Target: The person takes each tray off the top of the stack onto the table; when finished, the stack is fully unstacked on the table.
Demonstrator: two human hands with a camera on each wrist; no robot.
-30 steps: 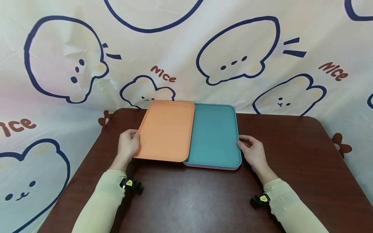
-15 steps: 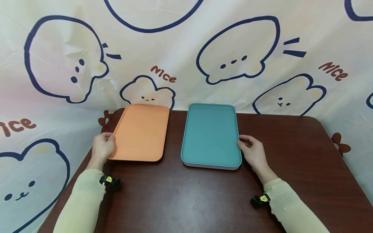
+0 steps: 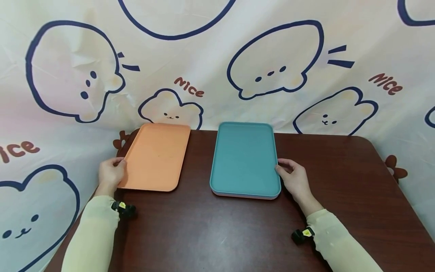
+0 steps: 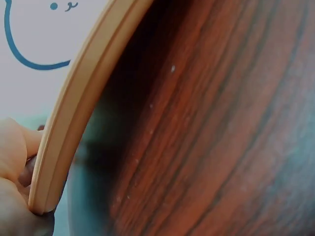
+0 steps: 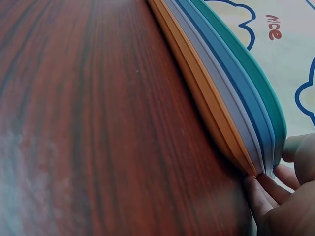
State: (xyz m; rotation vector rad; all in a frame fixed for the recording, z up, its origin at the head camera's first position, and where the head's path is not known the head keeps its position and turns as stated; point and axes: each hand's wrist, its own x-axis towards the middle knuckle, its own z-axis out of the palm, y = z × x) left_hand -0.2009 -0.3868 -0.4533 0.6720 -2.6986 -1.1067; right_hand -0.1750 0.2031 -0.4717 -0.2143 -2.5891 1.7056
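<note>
At the left of the head view, my left hand (image 3: 111, 174) pinches the left edge of an orange rectangular tray (image 3: 156, 156). The left wrist view shows the tray's rim (image 4: 74, 93) between thumb and fingers, with dark shadow beside it over the tabletop. Whether all of the tray touches the table is unclear. To its right, apart from it, lies a stack of trays with a teal one (image 3: 245, 158) on top. My right hand (image 3: 295, 179) grips the stack's right edge. Below the teal tray come a blue tray (image 5: 241, 93), a pale lilac tray (image 5: 221, 81) and an orange tray (image 5: 202, 83).
A dark brown wooden table (image 3: 217, 234) carries the trays. Behind it and at both sides hangs a pale cloth (image 3: 210, 56) printed with cartoon outlines, meeting the table's back edge. Each wrist wears a small black camera (image 3: 124, 209).
My left hand has carried the orange tray left and down, off the teal top of the stack, to the table's left side. The right hand and the stack have stayed in place.
</note>
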